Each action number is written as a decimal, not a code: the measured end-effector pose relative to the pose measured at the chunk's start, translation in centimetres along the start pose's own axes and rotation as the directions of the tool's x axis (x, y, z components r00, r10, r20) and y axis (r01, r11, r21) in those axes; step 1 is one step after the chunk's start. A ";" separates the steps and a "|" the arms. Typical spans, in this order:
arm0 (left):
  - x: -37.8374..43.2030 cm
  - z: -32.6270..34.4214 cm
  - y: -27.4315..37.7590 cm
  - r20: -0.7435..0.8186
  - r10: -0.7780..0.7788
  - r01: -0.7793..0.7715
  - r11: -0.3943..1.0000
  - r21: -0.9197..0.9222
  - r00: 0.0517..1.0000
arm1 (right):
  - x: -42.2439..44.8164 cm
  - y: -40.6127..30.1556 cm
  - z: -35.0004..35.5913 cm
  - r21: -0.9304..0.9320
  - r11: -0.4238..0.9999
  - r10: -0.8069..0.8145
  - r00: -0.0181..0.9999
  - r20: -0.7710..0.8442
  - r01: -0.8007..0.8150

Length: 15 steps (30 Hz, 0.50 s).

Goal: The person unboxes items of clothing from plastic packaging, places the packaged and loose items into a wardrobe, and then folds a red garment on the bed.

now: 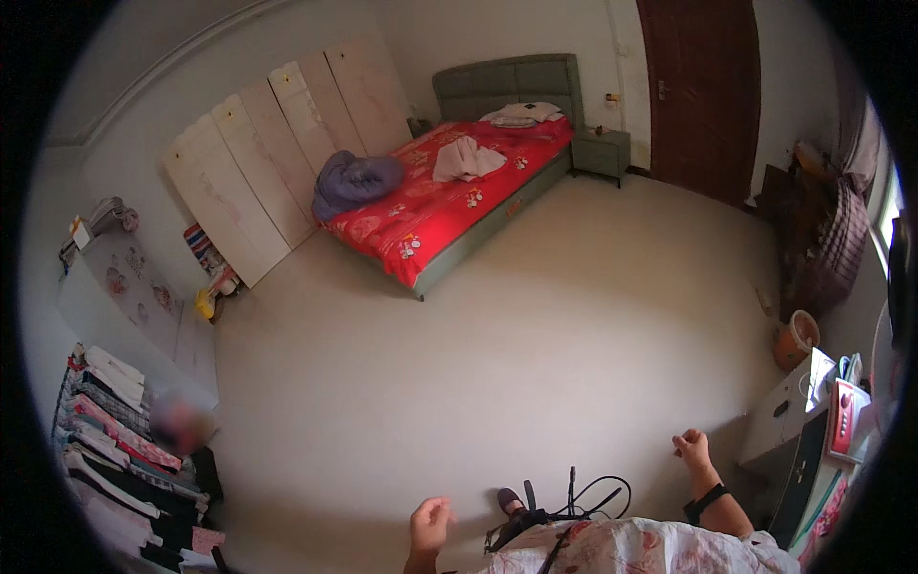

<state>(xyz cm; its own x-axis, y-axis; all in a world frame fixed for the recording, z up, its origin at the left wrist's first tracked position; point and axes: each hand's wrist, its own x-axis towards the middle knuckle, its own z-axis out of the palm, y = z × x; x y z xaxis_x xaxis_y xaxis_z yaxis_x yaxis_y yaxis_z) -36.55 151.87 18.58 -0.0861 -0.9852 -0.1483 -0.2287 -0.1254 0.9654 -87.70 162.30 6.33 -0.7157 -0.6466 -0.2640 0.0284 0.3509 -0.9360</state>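
My left hand (431,522) is raised at the bottom middle of the view, its fingers curled loosely; whether anything lies in them cannot be told. My right hand (692,446) is farther right, also with bent fingers, and a black band (706,502) circles that wrist. Between the hands, black cables (588,506) loop out from the front of my patterned light garment (631,549). One dark shoe (510,499) shows on the floor beside my left hand. Neither hand touches any furniture.
A bed with a red cover (459,201) stands ahead, a nightstand (601,153) beside it. Wardrobe panels (244,186) line the left wall, above a rack of clothes (122,438). At right are a white desk (771,423), an orange bucket (795,343) and a brown door (703,100).
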 end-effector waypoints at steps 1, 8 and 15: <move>1.3 0.1 -0.6 -0.011 0.017 -0.017 1.000 -0.011 1.000 | 1.1 -0.5 0.7 -0.076 0.997 0.014 1.000 0.000 -0.014; 13.6 0.6 -1.6 -0.001 0.196 -0.193 0.964 -0.182 0.981 | 5.5 -4.3 4.4 -0.081 0.994 0.078 0.997 -0.030 -0.080; 24.5 -1.0 4.5 0.153 0.040 -0.043 0.999 0.016 0.987 | 7.2 -8.0 8.6 -0.043 0.983 0.169 0.968 -0.188 -0.180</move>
<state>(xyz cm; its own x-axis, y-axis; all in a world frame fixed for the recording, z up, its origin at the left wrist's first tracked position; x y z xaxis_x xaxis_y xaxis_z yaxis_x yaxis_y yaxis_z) -38.74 127.02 19.48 -0.2422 -0.9600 -0.1405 -0.2406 -0.0809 0.9672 -87.09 148.99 9.90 -0.8189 -0.4391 -0.3695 0.1261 0.4904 -0.8623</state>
